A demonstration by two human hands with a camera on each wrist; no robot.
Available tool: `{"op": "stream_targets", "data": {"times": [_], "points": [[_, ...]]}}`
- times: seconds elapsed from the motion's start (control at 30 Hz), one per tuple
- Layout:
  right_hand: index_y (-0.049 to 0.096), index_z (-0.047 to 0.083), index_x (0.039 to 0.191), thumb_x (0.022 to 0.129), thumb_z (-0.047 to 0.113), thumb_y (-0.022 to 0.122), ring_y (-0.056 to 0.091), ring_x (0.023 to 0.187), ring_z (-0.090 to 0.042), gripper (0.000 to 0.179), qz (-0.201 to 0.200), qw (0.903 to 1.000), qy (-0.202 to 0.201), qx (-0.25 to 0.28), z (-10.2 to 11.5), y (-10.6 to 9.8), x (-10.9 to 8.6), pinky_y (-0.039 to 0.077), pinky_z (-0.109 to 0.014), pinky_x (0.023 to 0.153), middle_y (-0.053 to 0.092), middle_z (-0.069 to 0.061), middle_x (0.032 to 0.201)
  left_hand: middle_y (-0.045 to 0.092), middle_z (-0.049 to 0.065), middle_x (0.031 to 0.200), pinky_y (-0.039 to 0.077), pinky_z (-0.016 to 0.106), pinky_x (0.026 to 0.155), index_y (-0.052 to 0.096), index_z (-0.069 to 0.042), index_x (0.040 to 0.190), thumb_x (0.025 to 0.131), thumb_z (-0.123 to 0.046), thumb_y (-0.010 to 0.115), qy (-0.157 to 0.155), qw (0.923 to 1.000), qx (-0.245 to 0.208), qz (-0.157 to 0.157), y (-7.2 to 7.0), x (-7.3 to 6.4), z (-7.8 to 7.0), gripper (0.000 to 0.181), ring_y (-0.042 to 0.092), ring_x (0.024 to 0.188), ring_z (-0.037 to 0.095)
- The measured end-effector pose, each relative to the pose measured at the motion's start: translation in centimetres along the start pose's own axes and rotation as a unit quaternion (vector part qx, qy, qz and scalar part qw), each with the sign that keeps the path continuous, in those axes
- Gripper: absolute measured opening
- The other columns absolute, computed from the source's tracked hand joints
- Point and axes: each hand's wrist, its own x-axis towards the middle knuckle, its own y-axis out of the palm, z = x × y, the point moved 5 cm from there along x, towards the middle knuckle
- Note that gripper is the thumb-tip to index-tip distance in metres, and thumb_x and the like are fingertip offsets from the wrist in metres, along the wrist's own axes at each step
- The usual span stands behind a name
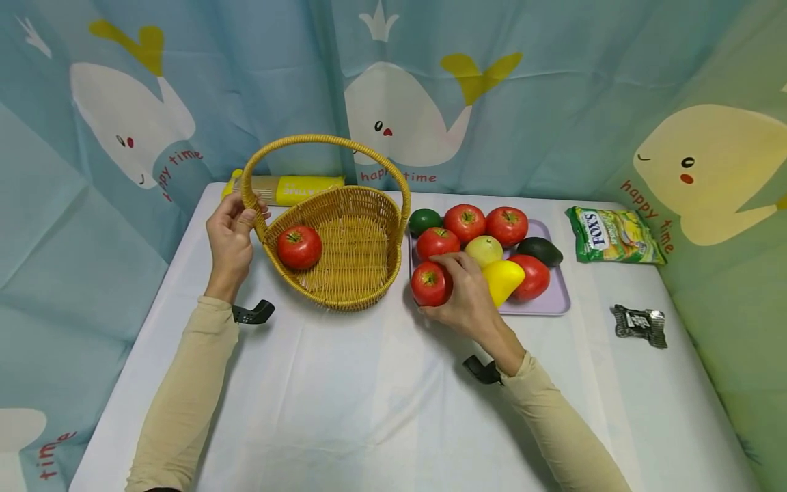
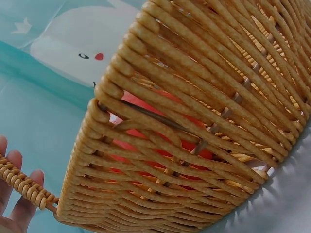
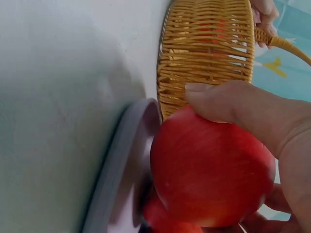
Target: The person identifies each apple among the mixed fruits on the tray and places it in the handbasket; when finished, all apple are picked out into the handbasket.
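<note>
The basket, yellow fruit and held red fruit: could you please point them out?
Basket (image 1: 355,254): head view, bare woven floor.
Yellow fruit (image 1: 505,279): head view, visible middle.
Held red fruit (image 3: 210,167): right wrist view, side facing the camera.

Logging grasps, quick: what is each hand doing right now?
Left hand: closed, holding the basket's handle.
Right hand: closed, holding a red apple at the tray's near-left corner.

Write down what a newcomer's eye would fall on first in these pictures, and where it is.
Probably the wicker basket left of centre, its tall handle gripped by the left hand and one red fruit inside. Next, the purple tray to its right, crowded with fruit, where the right hand holds another red fruit at the tray's left side. Behind the table, cartoon whales stand out on the curtain.
</note>
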Motion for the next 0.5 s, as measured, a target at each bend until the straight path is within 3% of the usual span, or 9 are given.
{"op": "stream_targets", "data": {"times": [0.1, 0.2, 0.33, 0.5], "points": [[0.062, 0.001, 0.136, 0.061, 0.018, 0.103, 0.054, 0.125, -0.041, 0.088, 0.004, 1.0000, 0.002, 0.003, 0.0, -0.3, 0.1, 0.053, -0.061, 0.105, 0.066, -0.022, 0.133, 0.069, 0.012, 0.104, 0.064, 0.028, 0.093, 0.068, 0.003, 0.119, 0.105, 0.004, 0.057, 0.002, 1.0000, 0.006, 0.001, 0.0, 0.0, 0.0, 0.019, 0.069, 0.099, 0.023], [0.063, 0.002, 0.137, 0.060, 0.019, 0.104, 0.056, 0.123, -0.040, 0.089, 0.002, 0.9997, -0.002, 0.025, -0.2, -0.6, 0.2, 0.052, -0.061, 0.104, 0.069, -0.020, 0.133, 0.069, 0.009, 0.103, 0.064, 0.028, 0.092, 0.068, 0.003, 0.120, 0.105, 0.002, 0.058, 0.005, 0.9999, 0.011, 0.002, 0.0, 0.0, 0.1, 0.018, 0.069, 0.098, 0.019], [0.064, 0.005, 0.137, 0.059, 0.019, 0.106, 0.061, 0.124, -0.036, 0.089, 0.011, 0.9965, -0.010, 0.082, -0.4, -1.1, 0.2, 0.056, -0.057, 0.106, 0.069, -0.017, 0.134, 0.070, 0.008, 0.102, 0.064, 0.027, 0.092, 0.071, -0.006, 0.118, 0.105, 0.003, 0.058, 0.008, 1.0000, 0.004, 0.003, 0.0, 0.0, 0.1, 0.020, 0.070, 0.097, 0.019], [0.063, 0.009, 0.141, 0.061, 0.020, 0.106, 0.065, 0.123, -0.027, 0.091, 0.038, 0.9864, 0.002, 0.160, -0.7, -1.5, 0.2, 0.060, -0.050, 0.106, 0.067, -0.010, 0.137, 0.069, 0.010, 0.103, 0.064, 0.028, 0.091, 0.071, -0.006, 0.117, 0.105, 0.004, 0.057, 0.008, 1.0000, -0.001, 0.002, 0.0, 0.0, 0.1, 0.022, 0.069, 0.096, 0.019]]}}
